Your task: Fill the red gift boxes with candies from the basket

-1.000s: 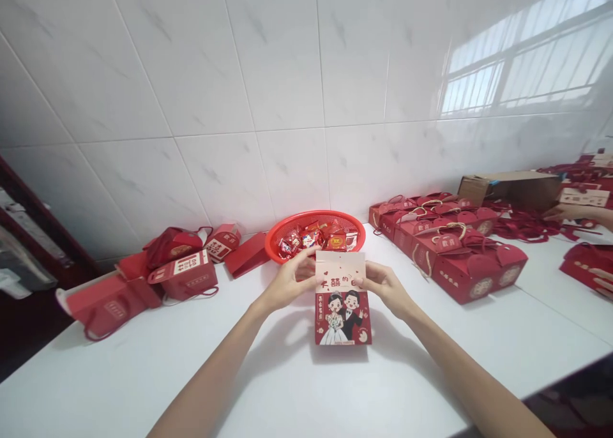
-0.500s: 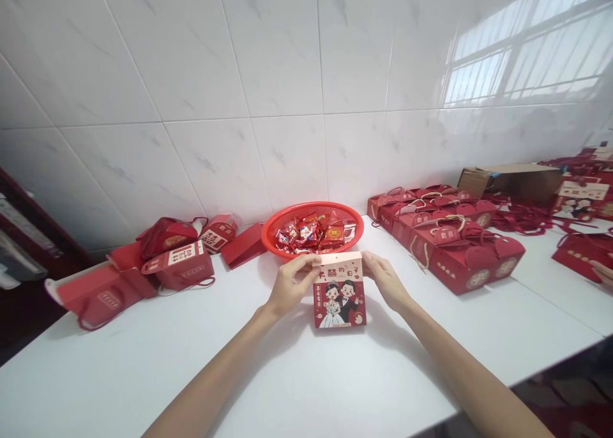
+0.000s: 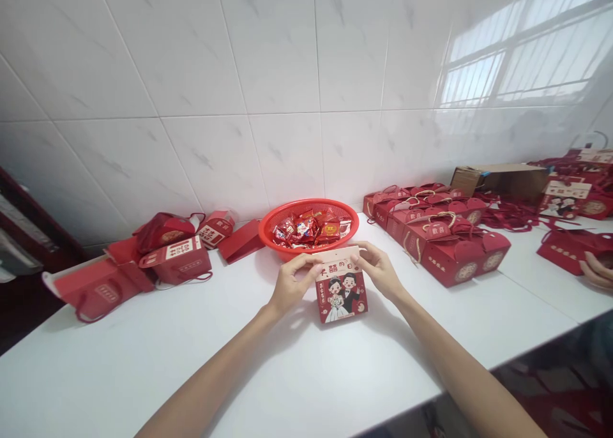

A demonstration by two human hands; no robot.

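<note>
A red and cream gift box (image 3: 341,292) with a cartoon bride and groom on its front stands on the white table (image 3: 201,368) in front of me. My left hand (image 3: 293,283) pinches its upper left edge, the thumb lying on the cream flap. At the upper right edge, my right hand (image 3: 377,269) has its thumb on the front and its fingers behind the flap. Just beyond the box, a red plastic basket (image 3: 268,245) holds several wrapped candies (image 3: 306,228).
Several red boxes (image 3: 177,262) lie in a loose group at the left. To the right are rows of closed red boxes with rope handles (image 3: 464,259) and a cardboard carton (image 3: 467,179). Another person's hand (image 3: 597,271) touches a red box (image 3: 560,249) at the far right.
The gift box has tilted slightly, and my right hand has moved in over its top right corner, thumb now on the front. The whole view has shifted a little.
</note>
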